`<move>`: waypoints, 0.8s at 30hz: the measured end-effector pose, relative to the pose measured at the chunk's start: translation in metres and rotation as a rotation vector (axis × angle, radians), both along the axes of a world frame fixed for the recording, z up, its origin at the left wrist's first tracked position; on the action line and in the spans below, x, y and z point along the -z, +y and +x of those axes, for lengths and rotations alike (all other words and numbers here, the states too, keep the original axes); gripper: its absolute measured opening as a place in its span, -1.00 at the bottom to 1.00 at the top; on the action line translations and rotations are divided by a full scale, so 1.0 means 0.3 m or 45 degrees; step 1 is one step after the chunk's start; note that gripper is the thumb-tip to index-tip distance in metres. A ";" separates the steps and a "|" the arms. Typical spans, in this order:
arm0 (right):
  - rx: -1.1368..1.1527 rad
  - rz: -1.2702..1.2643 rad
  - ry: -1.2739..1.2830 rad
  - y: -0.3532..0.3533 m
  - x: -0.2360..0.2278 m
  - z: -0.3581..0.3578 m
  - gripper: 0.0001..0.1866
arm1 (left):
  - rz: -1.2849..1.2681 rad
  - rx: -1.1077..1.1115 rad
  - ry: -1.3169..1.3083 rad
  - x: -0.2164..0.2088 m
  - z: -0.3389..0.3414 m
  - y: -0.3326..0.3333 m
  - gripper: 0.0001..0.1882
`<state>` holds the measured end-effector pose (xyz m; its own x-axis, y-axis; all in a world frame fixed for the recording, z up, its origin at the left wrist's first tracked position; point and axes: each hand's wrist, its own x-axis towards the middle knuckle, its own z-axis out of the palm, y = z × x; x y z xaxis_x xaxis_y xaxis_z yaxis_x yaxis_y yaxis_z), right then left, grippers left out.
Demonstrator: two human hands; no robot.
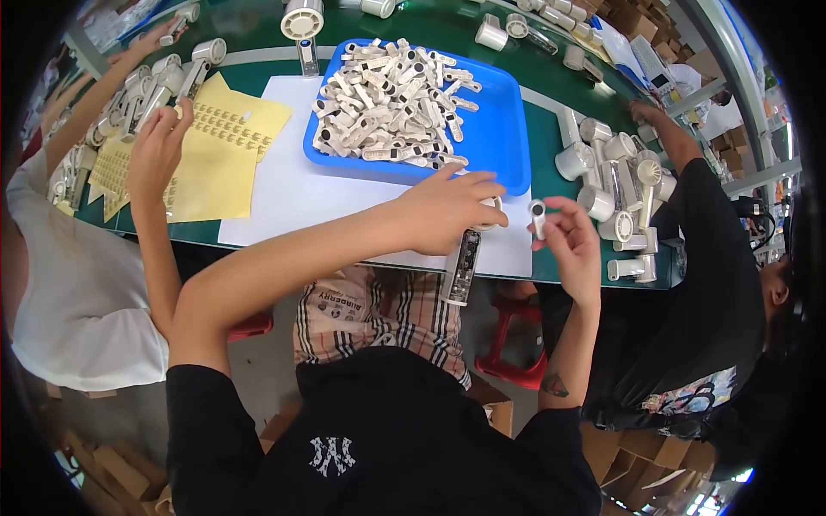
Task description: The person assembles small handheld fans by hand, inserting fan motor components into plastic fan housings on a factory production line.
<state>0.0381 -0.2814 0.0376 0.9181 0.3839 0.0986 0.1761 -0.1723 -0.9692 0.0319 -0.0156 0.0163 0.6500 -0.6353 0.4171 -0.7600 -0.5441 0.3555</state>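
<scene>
My left hand (pixel 456 209) reaches across and is closed around the white round head of a device with a clear handle (pixel 463 268); dark electronics show inside the handle, which points toward me. My fingers hide most of the head. Just to its right, my right hand (pixel 575 249) pinches a small white part (pixel 539 220) with a dark round spot at its upper end. Beyond both hands stands a blue tray (pixel 499 120), with a heap of similar small white parts (pixel 387 103) filling its left and middle. A white sheet (pixel 280 189) lies under the tray.
Yellow sheets (pixel 228 172) with rows of small pieces lie at left. White devices are piled at right (pixel 615 185) and left (pixel 163 82); one stands behind the tray (pixel 302 26). Co-workers sit close on both sides, a hand (pixel 159 142) of the left one near the yellow sheets.
</scene>
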 end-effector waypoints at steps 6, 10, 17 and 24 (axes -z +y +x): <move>-0.112 -0.276 0.031 0.034 -0.007 -0.057 -0.77 | -0.064 -0.226 0.297 -0.019 -0.069 -0.012 -0.58; -0.189 -0.521 -0.316 0.090 0.000 -0.033 -0.77 | -0.281 -0.322 0.345 0.014 -0.101 -0.020 -0.58; -0.181 -0.581 -0.570 0.153 0.016 -0.020 -0.78 | -0.249 -0.304 0.401 0.035 -0.041 0.036 -0.48; -0.143 -0.660 -0.524 0.175 -0.012 -0.007 -0.70 | -0.371 -0.292 0.361 0.056 -0.045 0.042 -0.51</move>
